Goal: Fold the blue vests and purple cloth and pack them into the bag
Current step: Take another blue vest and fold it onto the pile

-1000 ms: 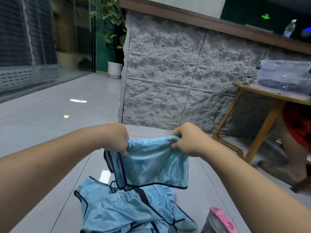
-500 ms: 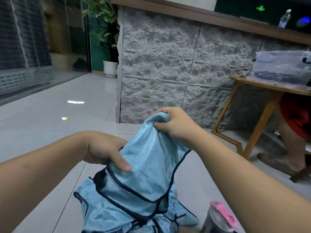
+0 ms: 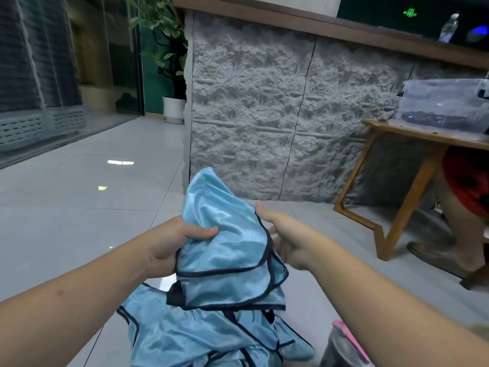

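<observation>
Hands | left grips vest | right seemingly flat alongside

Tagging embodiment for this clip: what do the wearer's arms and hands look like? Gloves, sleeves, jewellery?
Two bare human forearms enter from the bottom corners. The left hand and right hand wear no gloves, and no rings, watch or wristband show. No sleeve reaches into view on either arm. No cables, markers or sensors are visible on them.

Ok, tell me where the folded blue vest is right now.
In the head view it sits centre frame, raised off the floor: the folded blue vest is gripped by the left hand, with the right hand beside it, above the vest pile.
</observation>
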